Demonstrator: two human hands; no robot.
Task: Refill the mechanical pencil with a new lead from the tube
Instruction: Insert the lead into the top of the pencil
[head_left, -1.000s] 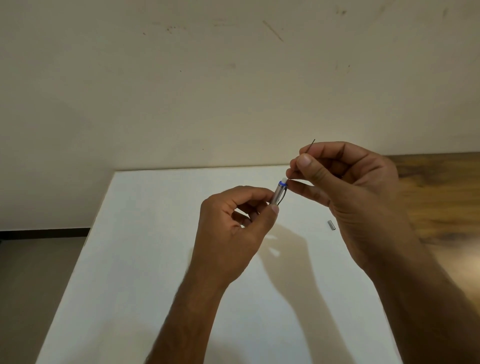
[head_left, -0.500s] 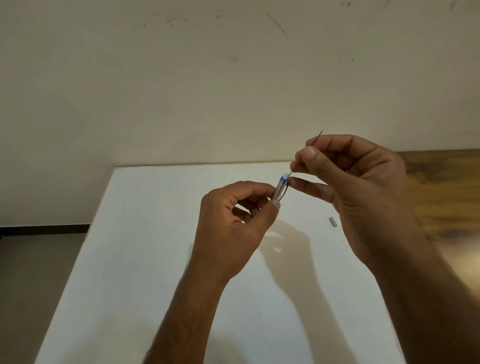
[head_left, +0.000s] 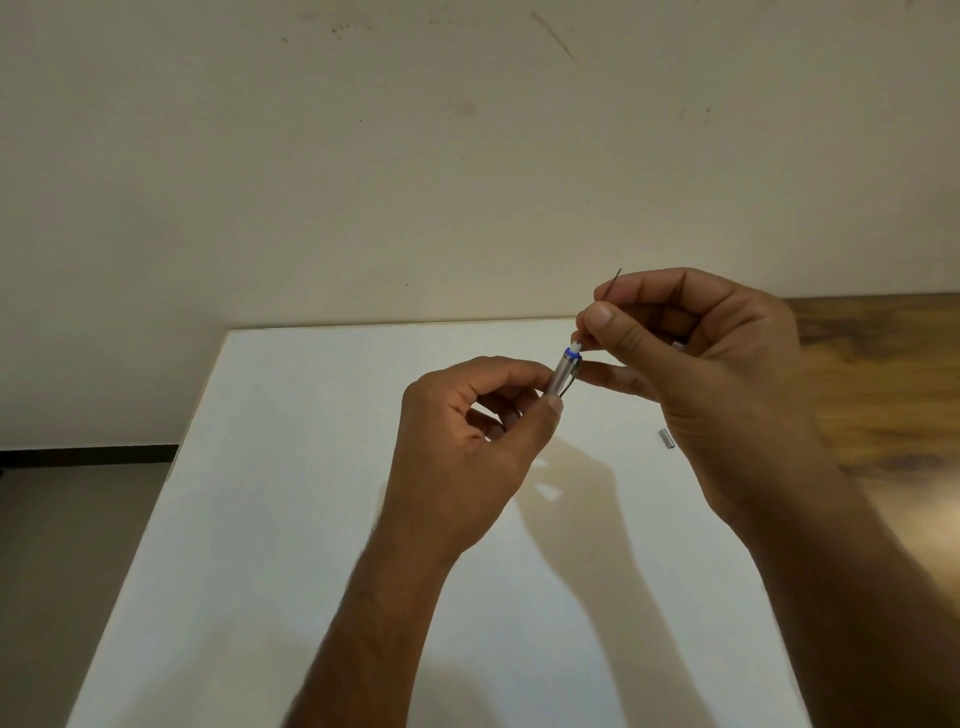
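Holding the mechanical pencil (head_left: 563, 370) upright above the white desk (head_left: 291, 467), the left hand (head_left: 467, 457) curls its fingers and thumb around the silver barrel, the blue-ringed open end pointing up. Just above it, the right hand (head_left: 696, 364) pinches a thin dark lead (head_left: 615, 278) between thumb and forefinger, its lower end at the pencil's white opening. A small silver cap (head_left: 666, 439) lies on the desk beside the right hand.
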